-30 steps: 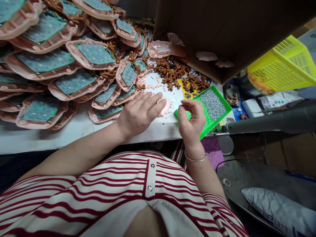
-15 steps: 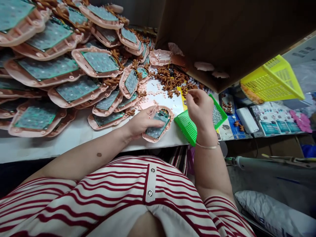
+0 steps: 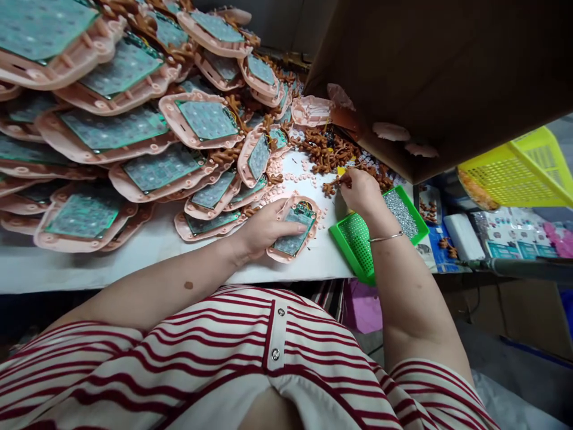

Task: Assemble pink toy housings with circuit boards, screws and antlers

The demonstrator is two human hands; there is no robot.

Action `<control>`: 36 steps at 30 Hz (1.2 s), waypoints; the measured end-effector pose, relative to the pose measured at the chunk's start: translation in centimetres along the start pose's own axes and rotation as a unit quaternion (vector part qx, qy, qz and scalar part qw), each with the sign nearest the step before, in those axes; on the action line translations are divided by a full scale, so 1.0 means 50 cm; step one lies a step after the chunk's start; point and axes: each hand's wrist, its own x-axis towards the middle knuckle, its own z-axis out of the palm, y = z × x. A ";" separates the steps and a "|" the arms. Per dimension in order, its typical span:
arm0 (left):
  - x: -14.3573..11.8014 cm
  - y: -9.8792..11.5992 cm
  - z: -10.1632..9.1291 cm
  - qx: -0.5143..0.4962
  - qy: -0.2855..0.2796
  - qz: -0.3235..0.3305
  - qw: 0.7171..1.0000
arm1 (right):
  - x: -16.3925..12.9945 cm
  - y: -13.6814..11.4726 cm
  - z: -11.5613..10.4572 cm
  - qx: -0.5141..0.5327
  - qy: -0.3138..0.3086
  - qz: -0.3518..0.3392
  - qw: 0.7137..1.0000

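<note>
My left hand [image 3: 268,230] grips a pink plastic housing half [image 3: 310,224], its thumb lying across the grey-green circuit board [image 3: 286,240] set inside. The open side of the housing faces up, and small parts and wires show at its top end. My right hand [image 3: 362,192] is closed in a pinch on a brown antler-shaped piece [image 3: 330,189], at the near edge of a heap of similar brown pieces [image 3: 333,149]. Its fingertips are partly hidden. Under my right wrist stands a green tray [image 3: 353,266] with small silvery screws [image 3: 400,210] in its far section.
Stacked pink housings with boards [image 3: 83,218] cover the left of the white table [image 3: 147,272]. Small pink bits [image 3: 295,177] lie scattered mid-table. A large cardboard box [image 3: 403,77] stands behind, and a yellow basket [image 3: 514,170] and a white block [image 3: 463,236] are at right.
My right hand has come down from above the green tray and reached forward to the brown pieces, closing on one. My left hand keeps hold of the housing. The view has shifted slightly.
</note>
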 end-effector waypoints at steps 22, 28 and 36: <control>-0.006 0.015 -0.014 0.003 -0.070 0.054 0.996 | -0.250 -0.116 0.041 0.651 0.177 0.036 0.738; -0.005 0.011 -0.014 0.065 -0.116 0.008 0.991 | -0.239 -0.127 0.023 0.652 0.171 0.010 0.738; -0.006 0.008 -0.012 0.105 -0.120 0.022 0.987 | -0.245 -0.127 0.031 0.640 0.146 0.026 0.754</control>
